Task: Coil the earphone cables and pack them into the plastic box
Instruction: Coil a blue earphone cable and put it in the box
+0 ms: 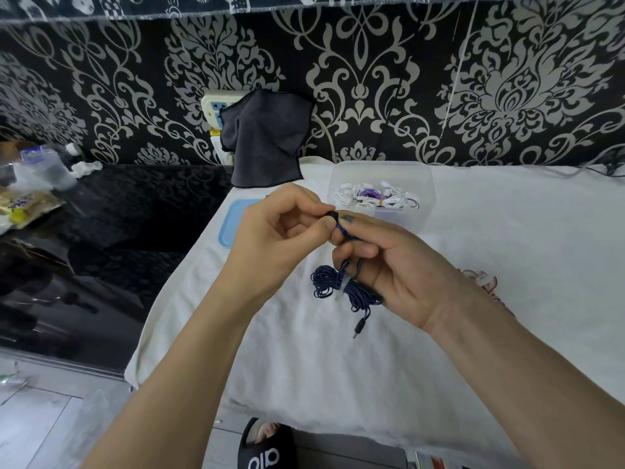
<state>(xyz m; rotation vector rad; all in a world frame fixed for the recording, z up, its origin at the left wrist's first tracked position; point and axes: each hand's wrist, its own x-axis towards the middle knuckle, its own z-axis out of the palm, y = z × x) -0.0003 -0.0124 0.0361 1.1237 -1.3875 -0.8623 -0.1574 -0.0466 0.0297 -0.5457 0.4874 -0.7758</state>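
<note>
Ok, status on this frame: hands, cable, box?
Left hand and right hand both pinching dark blue earphone cable, coil dangling. Plastic box open, coils inside. Path clear.

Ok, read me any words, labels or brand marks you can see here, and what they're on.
"ala": that is roughly how the white letters on the black slipper read, cut off by the frame edge.
Snack packets, far left: printing too blurred to read.
Yellow sticker by the wall socket: too small to read.
Nothing readable on the plastic box.

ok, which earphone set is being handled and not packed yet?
The dark blue earphones, pinched by both the left hand and right hand. The white and purple sets already lie in the plastic box.
</note>
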